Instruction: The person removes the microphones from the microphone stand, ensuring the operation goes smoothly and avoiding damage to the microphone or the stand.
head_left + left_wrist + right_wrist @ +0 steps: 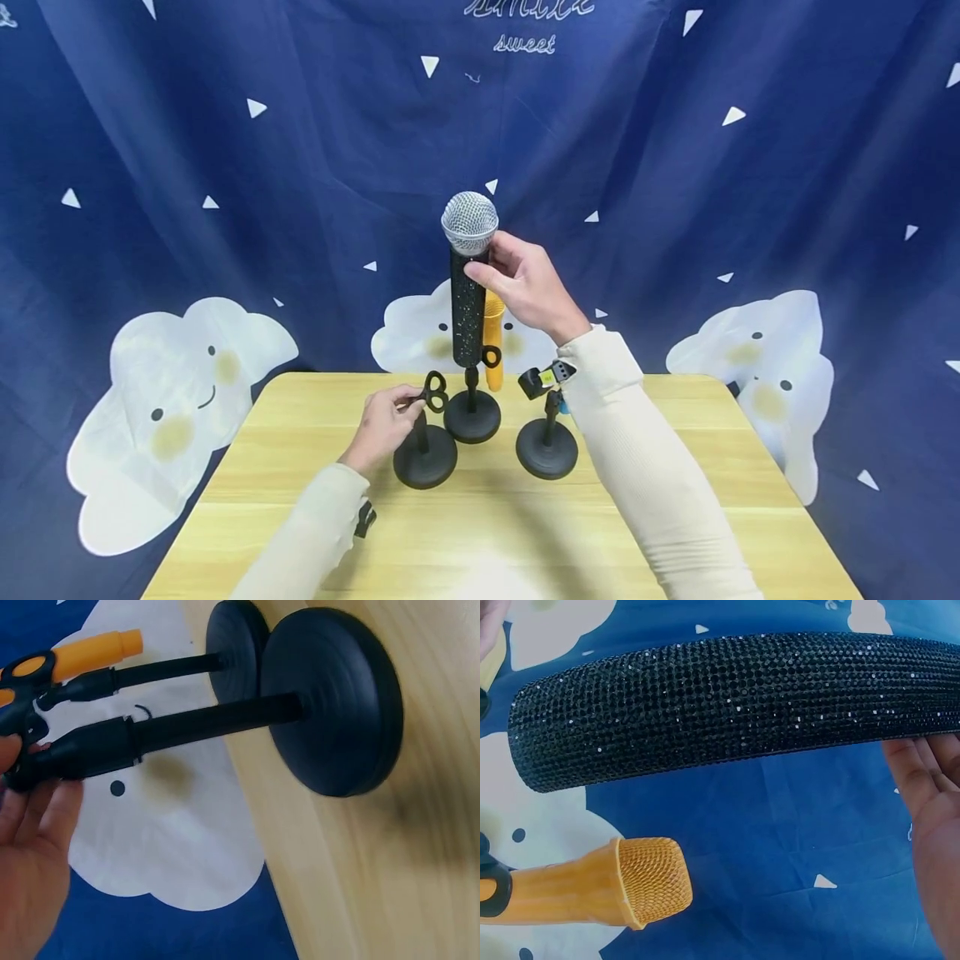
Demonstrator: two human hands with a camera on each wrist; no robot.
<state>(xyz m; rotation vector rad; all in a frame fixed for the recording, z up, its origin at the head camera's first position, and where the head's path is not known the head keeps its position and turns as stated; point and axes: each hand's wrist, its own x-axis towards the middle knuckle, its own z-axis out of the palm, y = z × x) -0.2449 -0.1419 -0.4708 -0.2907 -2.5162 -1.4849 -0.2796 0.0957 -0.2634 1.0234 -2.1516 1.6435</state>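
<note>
A black microphone studded with sparkling stones, topped by a silver mesh head, is held upright by my right hand. Its studded body fills the upper part of the right wrist view, with the fingers curled against it near the right edge. My left hand grips the top of the left black stand, just below its ringed clip. In the left wrist view, the thumb and fingers surround the stand's upper joint. An orange microphone sits in the clip of the middle stand, partly behind the black one.
A third black stand is on the right of the wooden table, its top partly hidden by my right cuff. Black wrist gear with a yellow label overlaps it. Behind the table hangs a dark blue cloth with cloud faces.
</note>
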